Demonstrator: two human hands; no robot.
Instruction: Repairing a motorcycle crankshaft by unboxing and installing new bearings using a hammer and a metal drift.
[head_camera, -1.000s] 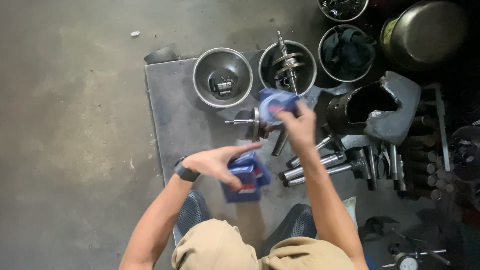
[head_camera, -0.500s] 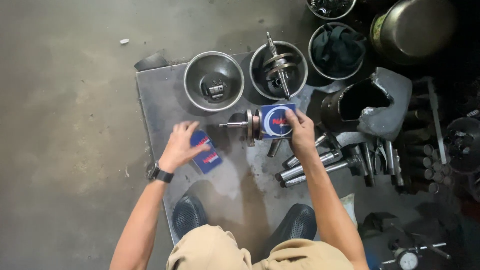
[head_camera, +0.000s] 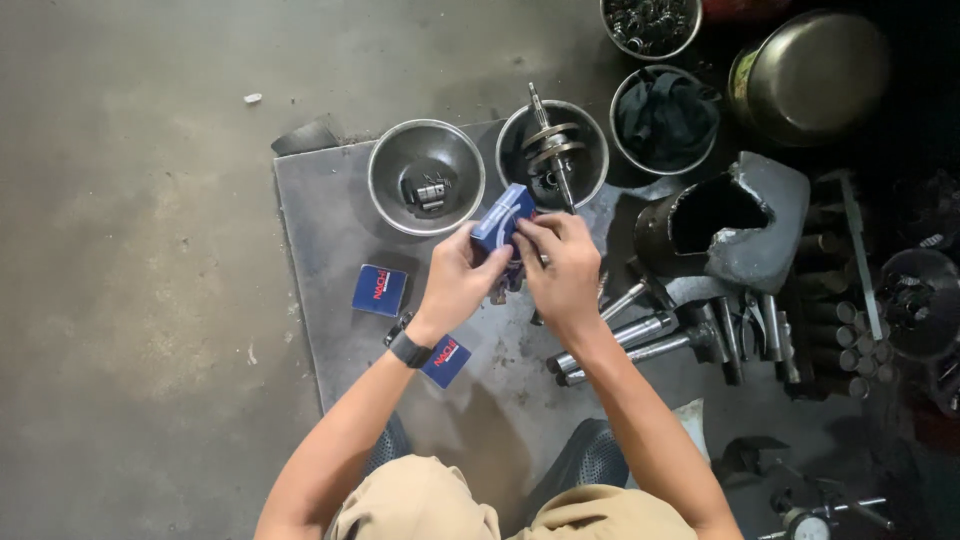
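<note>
Holding one small blue box (head_camera: 503, 217) above the grey mat (head_camera: 320, 230): left hand (head_camera: 458, 283) and right hand (head_camera: 562, 270), fingers of both clamped on it. Two more blue boxes, one (head_camera: 381, 290) left of the wrist, one (head_camera: 447, 361) beneath the forearm. Two steel bowls: one (head_camera: 426, 176) with small parts, one (head_camera: 553, 153) with a crankshaft (head_camera: 550, 145). One black wristband (head_camera: 409, 349).

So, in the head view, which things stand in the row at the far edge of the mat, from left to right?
Steel bowl with small parts → steel bowl with the crankshaft → bowl with a dark cloth → large metal pot.
</note>
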